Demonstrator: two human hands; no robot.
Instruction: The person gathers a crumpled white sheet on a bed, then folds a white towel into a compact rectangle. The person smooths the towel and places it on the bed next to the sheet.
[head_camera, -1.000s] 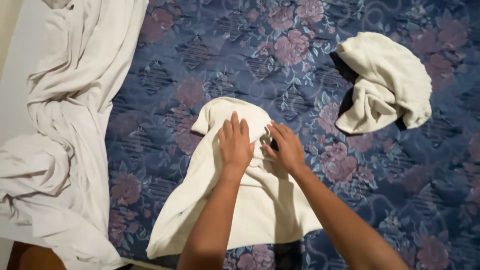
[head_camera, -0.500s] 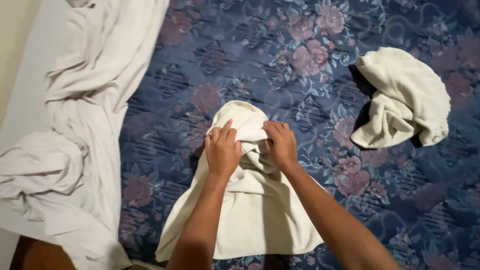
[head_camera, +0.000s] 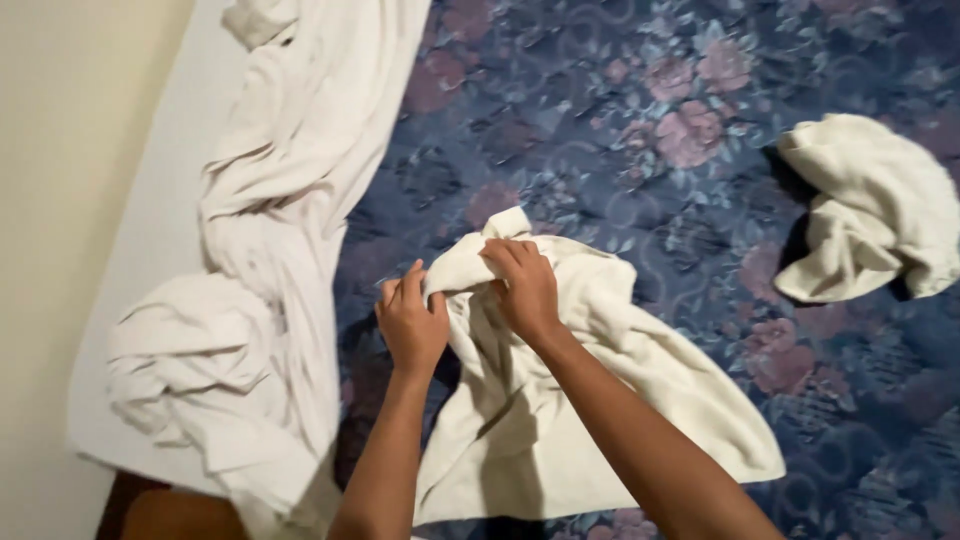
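Where a second ago both hands lay flat and open on the top of the cream towel (head_camera: 590, 400), they now close on it; the left hand (head_camera: 410, 325) pinches a fold at the towel's upper left edge, fingers curled around the cloth, and the right hand (head_camera: 522, 288) grips the bunched top corner just beside it, so the cloth rises into a ridge between them; this reads as pressing having given way to gathering and lifting the upper end. That towel lies in the middle of the blue floral bedspread (head_camera: 620, 130), its lower part spread toward the person; a second, crumpled towel (head_camera: 870, 215) sits well apart at the right; a long white sheet (head_camera: 280, 250) trails down the left side, heaped at its lower end.
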